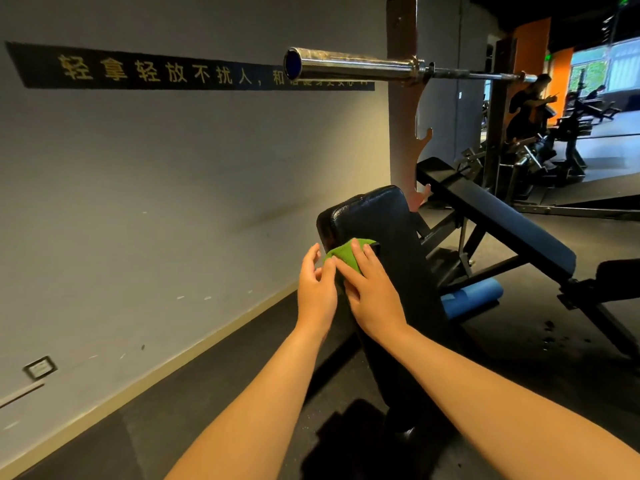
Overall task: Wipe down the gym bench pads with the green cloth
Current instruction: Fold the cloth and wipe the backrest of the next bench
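Observation:
A black padded bench pad stands tilted in the middle of the view. The green cloth lies against its left edge, near the top. My right hand lies flat over the cloth and presses it onto the pad, fingers fairly straight. My left hand is at the pad's left side, its fingertips touching the cloth's left edge with loosely bent fingers. Most of the cloth is hidden under my right hand.
A steel barbell sits on the rack upright just above the pad. A second black incline bench and a blue foam roller are to the right. A grey wall runs along the left. A person stands far right.

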